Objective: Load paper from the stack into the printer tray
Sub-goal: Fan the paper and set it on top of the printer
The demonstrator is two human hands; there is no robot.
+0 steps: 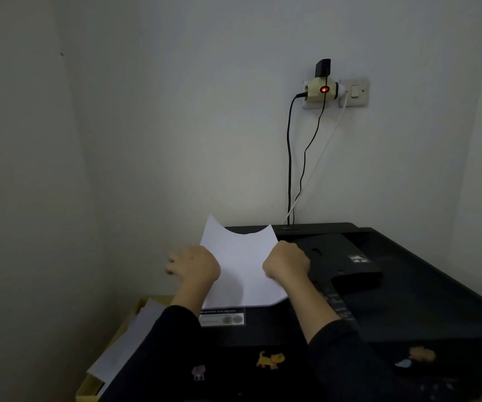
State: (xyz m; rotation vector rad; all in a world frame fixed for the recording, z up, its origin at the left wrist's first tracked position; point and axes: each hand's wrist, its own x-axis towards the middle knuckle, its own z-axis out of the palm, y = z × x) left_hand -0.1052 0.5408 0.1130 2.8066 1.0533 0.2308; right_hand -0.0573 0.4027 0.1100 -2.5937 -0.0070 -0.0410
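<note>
White paper sheets (241, 268) are gripped at both side edges over the black plastic printer (393, 300).

Two hands are counted: the left hand (195, 265) and right hand (287, 262) are each closed on the curled sheets. At 7 o'clock, more white sheets (126, 343) lie in one yellow cardboard box (89, 390). Three cables (292, 169) hang at 12 o'clock. Walls close in left and behind.
</note>
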